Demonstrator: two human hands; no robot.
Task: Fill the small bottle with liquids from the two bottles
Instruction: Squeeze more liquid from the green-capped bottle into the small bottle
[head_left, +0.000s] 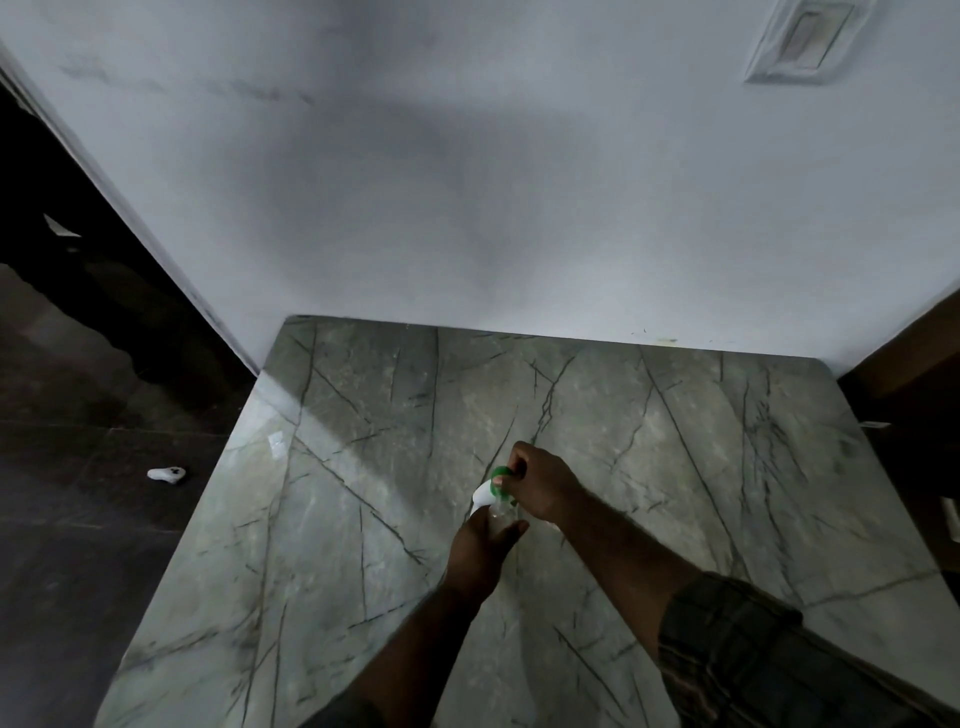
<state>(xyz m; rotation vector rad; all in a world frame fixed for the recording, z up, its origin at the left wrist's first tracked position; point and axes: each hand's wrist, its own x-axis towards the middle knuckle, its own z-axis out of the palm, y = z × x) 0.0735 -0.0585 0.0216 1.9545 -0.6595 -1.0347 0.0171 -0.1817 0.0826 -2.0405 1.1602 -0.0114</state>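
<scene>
L hand (480, 545) is wrapping its fingers (514, 529) round the small bottle (501, 517), a clear one, holding it approx mid-desk, just above or on the marble desk (675, 467); can't tell if the base is touching. R hand (540, 488) is coming in from the right over the top, fingers pinched narrow on a white piece w/ a green ring (500, 475) right at the bottle's mouth. Could be a cap or spray head, poss. a funnel; too blurred to say. No source bottles are showing anywhere in view.

Handling, as a guess: the small bottle is looking like thin clear plastic, so light, prob. a bit squashy and slick if wet. Best grip is round the body below the neck, as L hand is doing, w/out squeezing hard or liquid could be pushed out. The white part is small and rigid; fingertip pinch suits it.

Pose: both forearms are reaching fwd and converging, L from below-centre w/ wrist straight, R angled inward w/ wrist bent down, checked sleeve (727, 639) pushed back on the R arm.
</scene>
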